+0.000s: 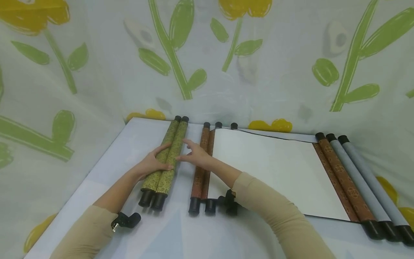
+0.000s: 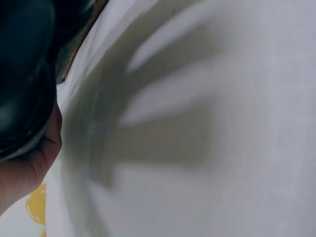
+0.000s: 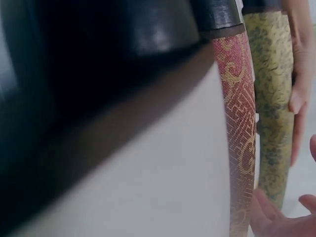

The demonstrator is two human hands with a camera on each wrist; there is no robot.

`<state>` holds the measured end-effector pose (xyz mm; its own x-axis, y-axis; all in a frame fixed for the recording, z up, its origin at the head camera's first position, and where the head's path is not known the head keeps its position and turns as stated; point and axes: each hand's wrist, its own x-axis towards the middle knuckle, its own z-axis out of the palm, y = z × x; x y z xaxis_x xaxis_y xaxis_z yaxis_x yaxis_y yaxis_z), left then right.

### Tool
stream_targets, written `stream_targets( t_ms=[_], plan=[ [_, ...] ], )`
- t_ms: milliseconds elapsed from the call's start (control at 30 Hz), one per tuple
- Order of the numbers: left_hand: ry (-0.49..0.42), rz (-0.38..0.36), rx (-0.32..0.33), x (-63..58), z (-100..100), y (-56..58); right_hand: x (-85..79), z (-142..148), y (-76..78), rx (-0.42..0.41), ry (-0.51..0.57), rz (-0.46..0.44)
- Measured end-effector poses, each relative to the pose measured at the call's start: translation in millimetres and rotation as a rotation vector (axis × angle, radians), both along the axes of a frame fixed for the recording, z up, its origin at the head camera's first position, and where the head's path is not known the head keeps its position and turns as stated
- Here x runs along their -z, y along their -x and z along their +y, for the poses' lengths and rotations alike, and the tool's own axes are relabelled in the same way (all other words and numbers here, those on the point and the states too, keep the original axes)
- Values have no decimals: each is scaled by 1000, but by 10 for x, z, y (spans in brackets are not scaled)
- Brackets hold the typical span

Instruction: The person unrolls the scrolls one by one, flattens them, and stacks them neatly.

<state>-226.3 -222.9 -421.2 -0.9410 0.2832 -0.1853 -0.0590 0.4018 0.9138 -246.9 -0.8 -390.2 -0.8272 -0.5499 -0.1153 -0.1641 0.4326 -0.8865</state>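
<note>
Two yellow-green patterned scrolls [image 1: 171, 153] with black end knobs lie side by side at the left of the white table. My left hand [image 1: 153, 163] rests across them, its thumb and fingers spread over the rolls. On their right, my right hand [image 1: 195, 155] has its fingers apart, with fingertips at or close to the right-hand roll; contact is unclear. The right wrist view shows one green roll [image 3: 270, 89] beside the left hand's thumb. In the left wrist view, dark blurred shapes [image 2: 24, 74] cover most of the left hand [image 2: 42, 158].
Under my right forearm lies a partly unrolled scroll with a white sheet [image 1: 265, 165] and reddish-brown patterned rolls [image 1: 198, 180] at its left. A brown roll [image 1: 343, 172] and two grey rolls [image 1: 363, 180] lie at the right. A flower-print curtain [image 1: 207, 82] hangs behind the table.
</note>
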Motion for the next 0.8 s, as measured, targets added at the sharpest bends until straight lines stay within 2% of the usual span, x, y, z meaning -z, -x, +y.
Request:
stream_targets(
  t_ms=[267, 433, 800],
  plan=[
    [-107, 4, 52, -29, 84, -95, 53, -57, 41, -21, 10, 57],
    [-149, 4, 66, -83, 125, -151, 55, -78, 33, -8, 33, 61],
    [-174, 45, 69, -175, 247, -219, -53, -67, -38, 33, 77, 51]
  ],
)
